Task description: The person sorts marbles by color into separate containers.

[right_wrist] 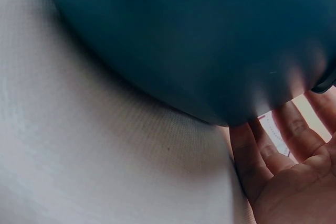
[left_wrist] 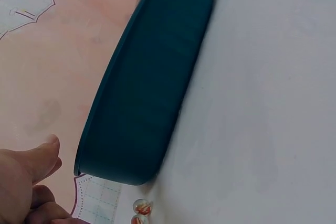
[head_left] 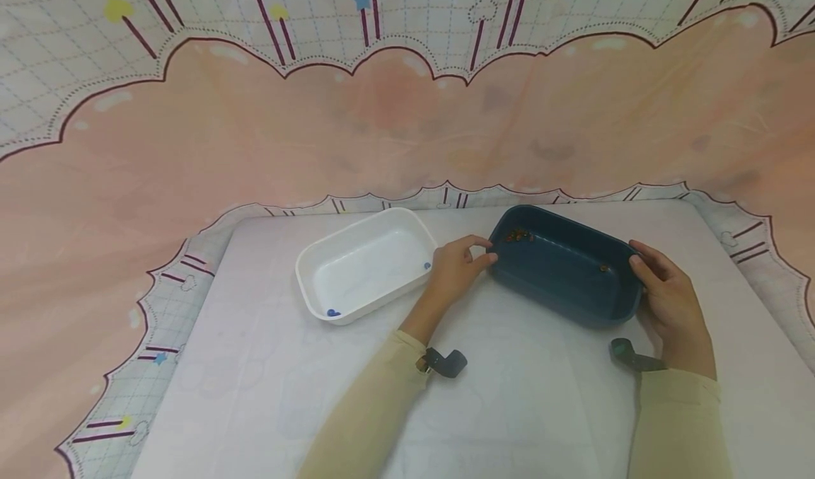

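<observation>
A dark teal tray [head_left: 560, 284] stands at the right of the table, with several small orange-brown marbles [head_left: 518, 235] in its far left corner and another small brown piece near its right end. My right hand [head_left: 671, 302] grips the tray's right end, thumb at the rim; its fingers [right_wrist: 296, 127] lie against the outer wall. Beside the opposite end is my left hand [head_left: 455, 267], fingers loosely bent; the left wrist view shows a small gap between its fingertips and the tray. Two clear marbles with orange swirls [left_wrist: 140, 208] appear by the tray's end in that view.
Left of the teal tray stands a white tray [head_left: 363, 260] with a few small blue pieces [head_left: 333, 313] in its corners. White cloth covers the table [head_left: 509, 408]. A patterned peach curtain [head_left: 395, 125] hangs behind it.
</observation>
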Action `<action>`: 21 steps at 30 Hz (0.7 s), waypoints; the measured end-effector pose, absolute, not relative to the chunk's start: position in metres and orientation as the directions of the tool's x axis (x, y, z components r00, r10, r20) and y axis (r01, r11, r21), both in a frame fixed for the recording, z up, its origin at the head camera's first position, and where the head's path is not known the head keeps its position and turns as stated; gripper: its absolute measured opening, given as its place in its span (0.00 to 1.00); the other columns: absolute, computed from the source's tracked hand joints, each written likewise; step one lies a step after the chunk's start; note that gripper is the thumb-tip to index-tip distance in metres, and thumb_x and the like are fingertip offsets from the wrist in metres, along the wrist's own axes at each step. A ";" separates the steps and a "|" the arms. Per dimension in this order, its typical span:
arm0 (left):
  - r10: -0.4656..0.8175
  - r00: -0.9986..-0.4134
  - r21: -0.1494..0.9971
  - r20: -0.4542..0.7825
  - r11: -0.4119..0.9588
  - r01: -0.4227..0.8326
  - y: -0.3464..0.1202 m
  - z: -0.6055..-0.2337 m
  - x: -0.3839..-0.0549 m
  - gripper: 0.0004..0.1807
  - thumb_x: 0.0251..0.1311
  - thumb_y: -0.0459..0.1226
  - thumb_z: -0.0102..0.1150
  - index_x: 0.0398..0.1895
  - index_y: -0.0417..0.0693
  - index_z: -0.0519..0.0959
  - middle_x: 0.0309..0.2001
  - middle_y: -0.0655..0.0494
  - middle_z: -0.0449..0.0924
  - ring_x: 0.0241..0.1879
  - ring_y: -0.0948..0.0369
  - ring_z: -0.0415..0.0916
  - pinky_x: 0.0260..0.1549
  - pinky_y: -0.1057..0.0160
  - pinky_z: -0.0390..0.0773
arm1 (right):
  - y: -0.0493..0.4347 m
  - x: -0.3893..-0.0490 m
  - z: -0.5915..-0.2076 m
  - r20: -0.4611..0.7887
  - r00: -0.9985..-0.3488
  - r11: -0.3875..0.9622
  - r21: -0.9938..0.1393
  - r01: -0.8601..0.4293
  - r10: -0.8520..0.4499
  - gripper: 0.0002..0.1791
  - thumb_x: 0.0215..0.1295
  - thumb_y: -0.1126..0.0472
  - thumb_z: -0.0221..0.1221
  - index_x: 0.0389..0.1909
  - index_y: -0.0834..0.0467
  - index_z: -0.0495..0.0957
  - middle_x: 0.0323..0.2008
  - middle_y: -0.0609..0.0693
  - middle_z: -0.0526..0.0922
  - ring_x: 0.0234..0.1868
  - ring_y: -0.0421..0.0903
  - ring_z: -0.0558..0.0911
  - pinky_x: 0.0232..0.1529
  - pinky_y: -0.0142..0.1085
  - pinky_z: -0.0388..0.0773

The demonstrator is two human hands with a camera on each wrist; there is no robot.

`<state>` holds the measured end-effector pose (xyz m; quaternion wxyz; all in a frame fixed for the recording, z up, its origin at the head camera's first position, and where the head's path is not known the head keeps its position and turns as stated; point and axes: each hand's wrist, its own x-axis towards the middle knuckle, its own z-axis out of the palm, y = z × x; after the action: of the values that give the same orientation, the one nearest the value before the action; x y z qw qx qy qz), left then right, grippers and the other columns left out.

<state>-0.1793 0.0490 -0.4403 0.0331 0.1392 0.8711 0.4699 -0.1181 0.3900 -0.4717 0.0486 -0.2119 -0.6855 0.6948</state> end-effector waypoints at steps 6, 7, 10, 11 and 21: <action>0.276 -0.958 0.825 0.080 0.522 0.219 0.046 -0.445 -0.177 0.15 0.68 0.47 0.64 0.55 0.56 0.84 0.16 0.59 0.68 0.17 0.65 0.63 0.15 0.70 0.61 | 0.389 -0.117 -0.471 -0.221 -0.906 -0.043 -0.974 0.221 0.362 0.32 0.70 0.48 0.64 0.73 0.44 0.70 0.66 0.38 0.71 0.73 0.38 0.63 0.83 0.40 0.39; 0.275 -0.958 0.823 0.081 0.523 0.220 0.045 -0.446 -0.176 0.16 0.68 0.47 0.64 0.55 0.56 0.84 0.16 0.60 0.68 0.17 0.65 0.63 0.15 0.70 0.61 | 0.389 -0.117 -0.471 -0.220 -0.906 -0.037 -0.974 0.222 0.363 0.31 0.70 0.48 0.63 0.73 0.44 0.70 0.67 0.39 0.71 0.74 0.37 0.62 0.83 0.41 0.38; 0.273 -0.958 0.825 0.085 0.521 0.222 0.045 -0.450 -0.174 0.16 0.68 0.48 0.64 0.56 0.56 0.84 0.17 0.60 0.68 0.17 0.65 0.62 0.15 0.70 0.61 | 0.389 -0.117 -0.471 -0.218 -0.906 -0.038 -0.975 0.219 0.363 0.32 0.70 0.48 0.64 0.73 0.44 0.70 0.68 0.40 0.70 0.74 0.38 0.62 0.83 0.41 0.38; 0.270 -0.959 0.825 0.087 0.520 0.221 0.044 -0.451 -0.174 0.16 0.68 0.48 0.64 0.56 0.57 0.84 0.17 0.60 0.68 0.17 0.65 0.62 0.15 0.70 0.60 | 0.389 -0.117 -0.471 -0.219 -0.905 -0.039 -0.975 0.220 0.364 0.32 0.70 0.48 0.64 0.73 0.44 0.71 0.67 0.39 0.71 0.74 0.38 0.62 0.83 0.40 0.39; 0.218 -0.971 0.832 0.102 0.516 0.203 0.044 -0.462 -0.165 0.16 0.69 0.46 0.63 0.57 0.55 0.82 0.18 0.61 0.68 0.17 0.66 0.62 0.16 0.70 0.61 | 0.389 -0.117 -0.471 -0.211 -0.909 -0.042 -0.977 0.210 0.360 0.31 0.70 0.48 0.64 0.73 0.45 0.71 0.66 0.39 0.71 0.73 0.38 0.63 0.82 0.38 0.41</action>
<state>-0.1653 0.0444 -0.4616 0.0075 0.1210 0.8706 0.4769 -0.1167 0.3893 -0.4714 0.0542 -0.2064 -0.6900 0.6916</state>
